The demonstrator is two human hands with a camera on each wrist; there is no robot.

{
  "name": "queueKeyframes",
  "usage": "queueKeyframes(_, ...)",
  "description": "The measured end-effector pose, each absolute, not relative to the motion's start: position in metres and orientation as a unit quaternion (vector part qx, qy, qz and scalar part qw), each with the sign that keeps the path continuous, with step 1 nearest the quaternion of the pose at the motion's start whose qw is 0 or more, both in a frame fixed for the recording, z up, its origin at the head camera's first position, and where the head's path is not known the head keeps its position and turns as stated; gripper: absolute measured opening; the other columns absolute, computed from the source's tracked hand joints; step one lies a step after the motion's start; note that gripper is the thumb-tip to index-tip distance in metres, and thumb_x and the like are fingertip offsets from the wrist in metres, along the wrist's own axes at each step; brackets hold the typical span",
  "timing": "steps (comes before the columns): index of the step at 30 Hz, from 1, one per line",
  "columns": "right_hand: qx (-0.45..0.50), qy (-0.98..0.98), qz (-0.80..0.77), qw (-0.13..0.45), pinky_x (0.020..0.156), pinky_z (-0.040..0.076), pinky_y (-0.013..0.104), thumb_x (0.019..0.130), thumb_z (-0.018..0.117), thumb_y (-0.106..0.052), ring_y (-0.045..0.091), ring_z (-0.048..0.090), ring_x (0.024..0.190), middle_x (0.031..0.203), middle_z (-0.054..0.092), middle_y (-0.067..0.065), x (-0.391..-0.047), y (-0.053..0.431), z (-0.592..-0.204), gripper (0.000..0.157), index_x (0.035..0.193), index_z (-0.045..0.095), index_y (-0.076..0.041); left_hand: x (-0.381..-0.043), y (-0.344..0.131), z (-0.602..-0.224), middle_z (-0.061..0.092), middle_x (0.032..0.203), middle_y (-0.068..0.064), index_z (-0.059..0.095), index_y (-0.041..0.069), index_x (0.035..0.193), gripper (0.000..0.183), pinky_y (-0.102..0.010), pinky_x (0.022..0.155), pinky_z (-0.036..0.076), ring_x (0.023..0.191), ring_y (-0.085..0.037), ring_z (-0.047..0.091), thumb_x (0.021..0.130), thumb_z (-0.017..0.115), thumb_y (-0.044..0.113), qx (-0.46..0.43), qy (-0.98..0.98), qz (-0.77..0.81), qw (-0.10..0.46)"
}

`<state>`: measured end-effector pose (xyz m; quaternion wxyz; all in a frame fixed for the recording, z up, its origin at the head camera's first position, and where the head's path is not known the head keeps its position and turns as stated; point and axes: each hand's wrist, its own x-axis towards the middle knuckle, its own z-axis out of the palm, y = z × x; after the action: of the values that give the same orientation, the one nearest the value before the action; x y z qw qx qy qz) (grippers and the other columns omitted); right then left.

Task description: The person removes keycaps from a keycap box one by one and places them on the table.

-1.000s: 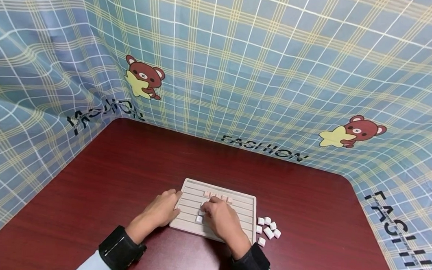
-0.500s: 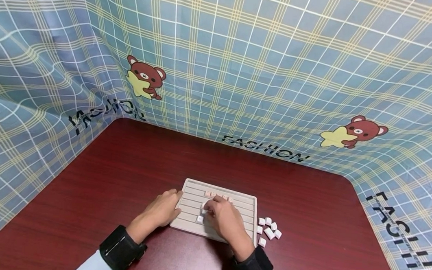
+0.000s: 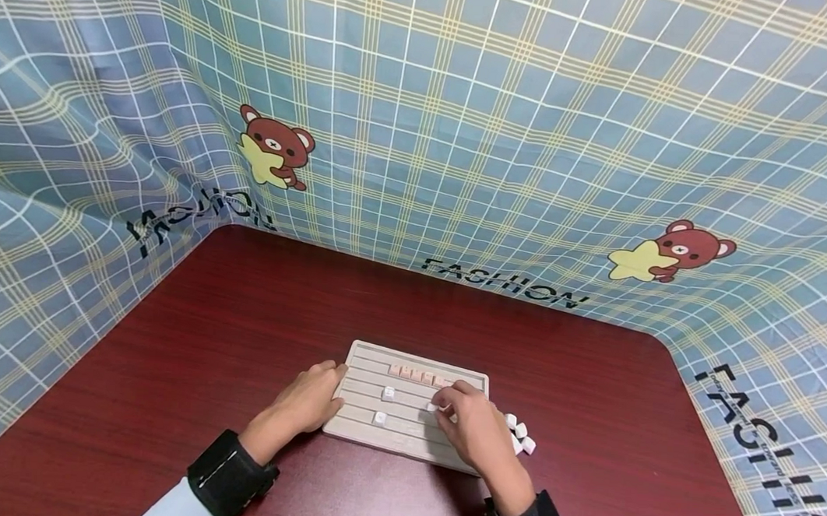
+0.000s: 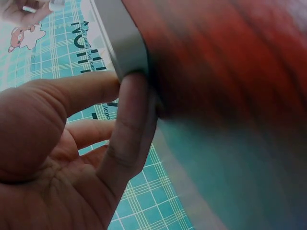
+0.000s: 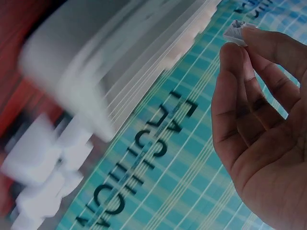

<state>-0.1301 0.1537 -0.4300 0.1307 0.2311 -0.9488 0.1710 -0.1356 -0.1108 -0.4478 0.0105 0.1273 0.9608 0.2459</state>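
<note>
Apparently, a white keycap (image 3: 432, 407) is being placed.
Over the ridged tray (image 3: 404, 442), right of centre, it is pinched by the right hand (image 3: 476, 426); the tray's edge is gripped by the left hand (image 3: 309, 397). Careful alignment seems needed.

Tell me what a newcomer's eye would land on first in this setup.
Likely the two bears printed on the plaid cloth behind the table, one left, one right. Next, the pale board on the table, with a row of pink keycaps near its far edge and the left hand at its left end. Over its right part, the right hand pinches a white keycap.
</note>
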Motion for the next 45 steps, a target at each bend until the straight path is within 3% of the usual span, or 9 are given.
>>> queueKeyframes(8,0.161,-0.961,0.192,0.116,0.053,0.046,0.020,0.076,0.079,-0.005,0.007,0.065,0.068,0.079,0.064,-0.005,-0.126,0.195,-0.430,0.017,0.081,0.068,-0.017,-0.135,-0.111,-0.448,0.061,0.114,-0.029,0.061,-0.010,0.119,0.042,-0.049,0.080,0.056,0.095,-0.043,0.066,0.081,0.074,0.003,0.126,0.963,0.239,0.011)
queueKeyframes(18,0.075,-0.976,0.189,0.075,0.056,0.047,0.026,0.080,0.073,-0.007,0.006,0.063,0.067,0.074,0.070,-0.007,-0.121,0.246,-0.433,0.013,0.084,0.068,-0.018,-0.135,-0.109,-0.447,0.061,0.117,-0.029,0.060,-0.010,0.121,0.043,-0.050,0.083,0.055,0.097,-0.043,0.066,0.082,0.073,0.004,0.123,0.963,0.239,0.018)
queueKeyframes(26,0.066,-0.977,0.185,0.088,0.059,0.049,0.028,0.078,0.078,-0.007,0.008,0.064,0.070,0.078,0.069,-0.006,-0.118,0.277,-0.443,0.017,0.081,0.066,-0.018,-0.137,-0.109,-0.446,0.063,0.108,-0.026,0.061,-0.011,0.119,0.043,-0.047,0.076,0.056,0.089,-0.041,0.067,0.081,0.074,0.004,0.131,0.964,0.233,0.003)
queueKeyframes(31,0.069,-0.977,0.179,0.091,0.059,0.047,0.025,0.075,0.080,-0.007,0.006,0.062,0.069,0.076,0.065,-0.007,-0.116,0.290,-0.448,0.020,0.078,0.063,-0.019,-0.138,-0.110,-0.446,0.063,0.111,-0.028,0.061,-0.011,0.118,0.042,-0.049,0.079,0.056,0.091,-0.043,0.067,0.081,0.074,0.004,0.130,0.964,0.230,0.001)
queueKeyframes(45,0.043,-0.986,0.162,0.006,0.058,0.044,0.027,0.073,0.080,-0.007,0.005,0.059,0.069,0.073,0.063,-0.009,-0.111,0.303,-0.448,0.023,0.075,0.061,-0.020,-0.136,-0.109,-0.447,0.058,0.124,-0.034,0.059,-0.011,0.123,0.045,-0.052,0.088,0.054,0.102,-0.047,0.064,0.083,0.073,0.005,0.124,0.966,0.227,0.014)
